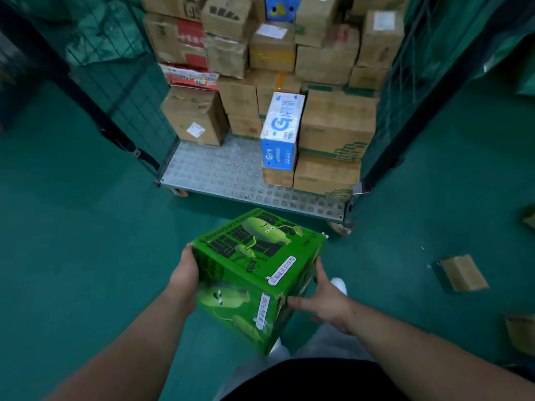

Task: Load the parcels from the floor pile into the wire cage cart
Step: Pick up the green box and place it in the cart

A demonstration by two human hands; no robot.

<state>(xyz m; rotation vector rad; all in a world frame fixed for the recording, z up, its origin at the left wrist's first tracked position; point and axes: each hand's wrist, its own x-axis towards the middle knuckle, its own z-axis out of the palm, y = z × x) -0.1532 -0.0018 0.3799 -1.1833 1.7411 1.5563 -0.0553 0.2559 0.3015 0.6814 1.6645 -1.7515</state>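
A bright green printed box (254, 273) is carried between both hands, low in front of me and tilted with one corner down. My left hand (185, 274) presses flat against its left face. My right hand (324, 299) holds its right side with fingers spread along the edge. Ahead stands the wire cage cart (231, 175) with its studded metal floor bare at the front left. Brown cartons (335, 123) are stacked high at the back and right of the cart, and a blue and white box (282, 131) stands upright among them.
Mesh side walls of the cart (121, 91) flank the opening on the left and right (434, 91). Loose brown parcels lie on the green floor at right (463, 273) and far right (521, 331). My legs and a white shoe (338, 285) are below the box.
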